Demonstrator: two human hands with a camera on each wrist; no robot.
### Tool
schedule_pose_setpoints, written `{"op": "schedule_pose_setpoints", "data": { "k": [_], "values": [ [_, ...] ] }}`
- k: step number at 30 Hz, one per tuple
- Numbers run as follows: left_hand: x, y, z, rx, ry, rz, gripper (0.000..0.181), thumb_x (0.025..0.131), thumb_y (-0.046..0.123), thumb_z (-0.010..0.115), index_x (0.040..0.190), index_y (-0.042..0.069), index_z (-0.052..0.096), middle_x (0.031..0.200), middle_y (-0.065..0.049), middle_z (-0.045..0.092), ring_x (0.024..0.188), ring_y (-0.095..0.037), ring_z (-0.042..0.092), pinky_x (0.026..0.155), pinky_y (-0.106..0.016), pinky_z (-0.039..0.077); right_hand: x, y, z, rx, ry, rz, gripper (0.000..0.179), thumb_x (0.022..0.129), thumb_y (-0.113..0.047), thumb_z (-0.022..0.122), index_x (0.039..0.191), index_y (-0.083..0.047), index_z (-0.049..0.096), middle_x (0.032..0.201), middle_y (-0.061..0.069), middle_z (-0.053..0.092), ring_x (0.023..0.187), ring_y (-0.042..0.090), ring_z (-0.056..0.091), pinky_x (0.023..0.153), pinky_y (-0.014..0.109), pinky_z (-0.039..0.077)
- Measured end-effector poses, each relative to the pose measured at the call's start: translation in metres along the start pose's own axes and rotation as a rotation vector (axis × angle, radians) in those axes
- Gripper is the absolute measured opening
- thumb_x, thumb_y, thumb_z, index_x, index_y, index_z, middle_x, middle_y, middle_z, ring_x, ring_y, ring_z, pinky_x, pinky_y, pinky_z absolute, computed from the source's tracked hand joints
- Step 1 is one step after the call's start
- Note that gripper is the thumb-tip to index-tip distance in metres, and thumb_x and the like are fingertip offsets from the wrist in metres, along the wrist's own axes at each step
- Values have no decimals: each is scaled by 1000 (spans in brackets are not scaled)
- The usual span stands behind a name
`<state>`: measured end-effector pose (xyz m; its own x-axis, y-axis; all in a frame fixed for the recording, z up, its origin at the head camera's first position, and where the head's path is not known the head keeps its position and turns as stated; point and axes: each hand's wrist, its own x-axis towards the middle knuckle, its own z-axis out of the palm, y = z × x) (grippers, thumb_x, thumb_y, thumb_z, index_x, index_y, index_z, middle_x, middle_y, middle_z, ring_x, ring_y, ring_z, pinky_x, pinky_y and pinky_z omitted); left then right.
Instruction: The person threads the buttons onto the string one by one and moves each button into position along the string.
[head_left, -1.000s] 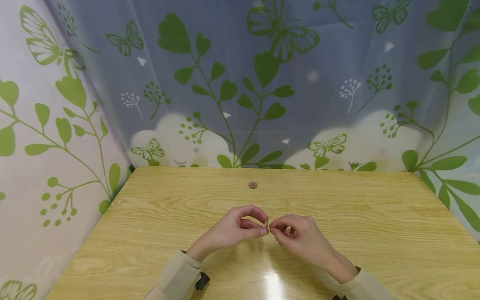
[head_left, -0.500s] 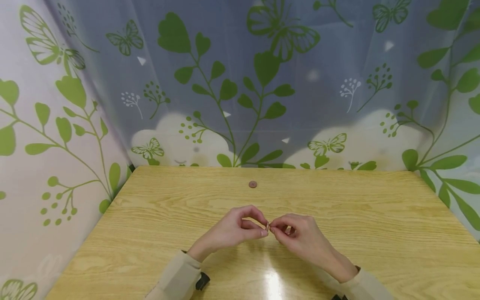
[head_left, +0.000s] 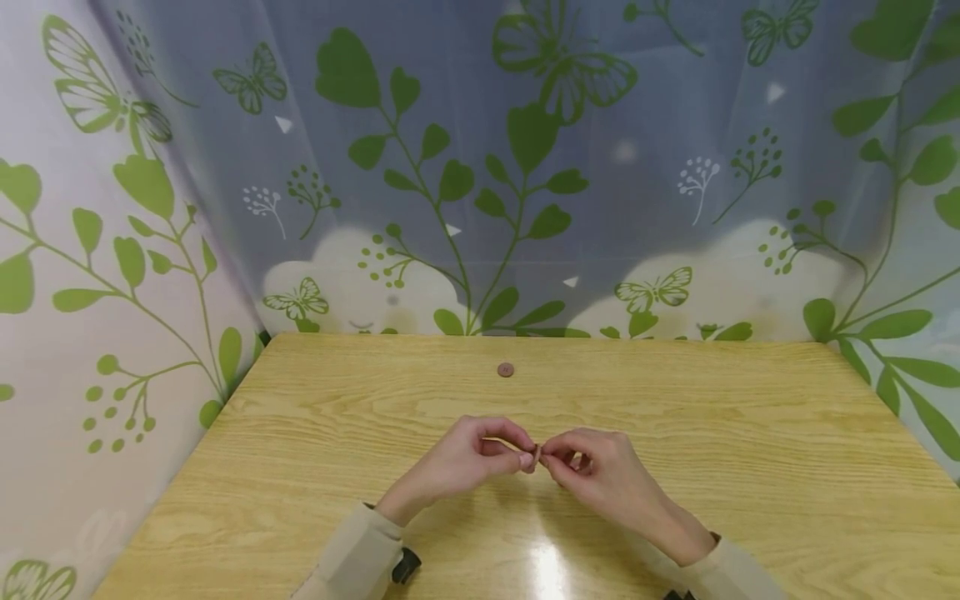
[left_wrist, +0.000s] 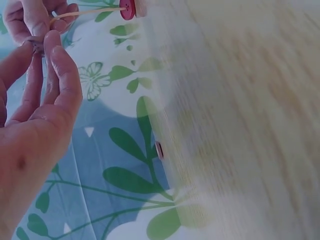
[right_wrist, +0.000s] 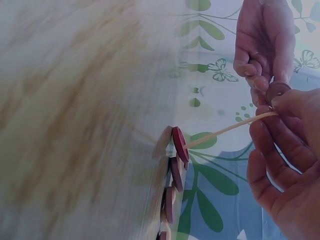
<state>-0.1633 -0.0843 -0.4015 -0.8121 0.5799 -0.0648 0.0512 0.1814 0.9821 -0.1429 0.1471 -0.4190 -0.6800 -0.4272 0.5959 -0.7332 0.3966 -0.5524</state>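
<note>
Over the table, my left hand (head_left: 465,458) pinches a small brown button (head_left: 537,454) by its edge between thumb and fingertips. Directly to its right, my right hand (head_left: 600,467) has thumb and fingertips pressed together at the button's other side. A thin pale cord (right_wrist: 225,131) leads from the right fingertips down to a red button (right_wrist: 179,145) low by the table surface. Below that red one, several darker buttons (right_wrist: 168,204) stand in a row along the cord. The cord's tip is hidden among the fingers.
Another brown button (head_left: 506,369) lies flat near the back edge of the wood-grain table (head_left: 337,375). A curtain (head_left: 480,167) printed with leaves and butterflies hangs behind the table and along both sides.
The left thumb and finger have drawn closer together on the button, which has shifted slightly right and turned, up to the right fingertips. The right hand stays nearly still.
</note>
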Motion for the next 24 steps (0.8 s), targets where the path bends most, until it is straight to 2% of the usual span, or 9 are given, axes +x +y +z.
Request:
{"op": "schedule_pose_setpoints", "data": {
  "k": [8,11,16,20,24],
  "values": [
    [2,-2,2,28,42,12,12,99,10,66,108,6,72,109,-9,75,96,-14,75,93,-39,60,1,1,1,0,8,-19,19,86,4,76,91,-15,76,82,-5,76,69,-5,63,55,15,51],
    [1,-3,4,48,40,25,11,100,10,65,107,6,72,108,-9,75,97,-21,76,92,-36,60,1,1,1,5,3,-15,19,86,4,76,91,-15,76,82,-5,76,69,-5,63,55,15,51],
    [1,-2,5,148,51,61,9,101,12,63,104,11,71,107,-7,75,99,-32,73,81,-25,58,1,1,1,5,-6,-6,18,87,3,75,92,-15,76,82,-5,76,69,-5,63,55,15,52],
    [1,-3,5,207,65,72,8,100,14,63,104,13,70,103,-13,74,89,-20,70,74,-22,55,1,1,1,1,-14,6,17,87,1,76,93,-15,76,82,-6,76,69,-6,62,55,15,52],
    [2,-4,5,200,64,70,10,99,15,65,105,9,70,102,-17,73,84,-11,67,72,-22,54,0,2,1,9,-20,14,17,86,1,78,95,-13,76,79,-7,75,68,-6,62,54,16,51]
  ]
}}
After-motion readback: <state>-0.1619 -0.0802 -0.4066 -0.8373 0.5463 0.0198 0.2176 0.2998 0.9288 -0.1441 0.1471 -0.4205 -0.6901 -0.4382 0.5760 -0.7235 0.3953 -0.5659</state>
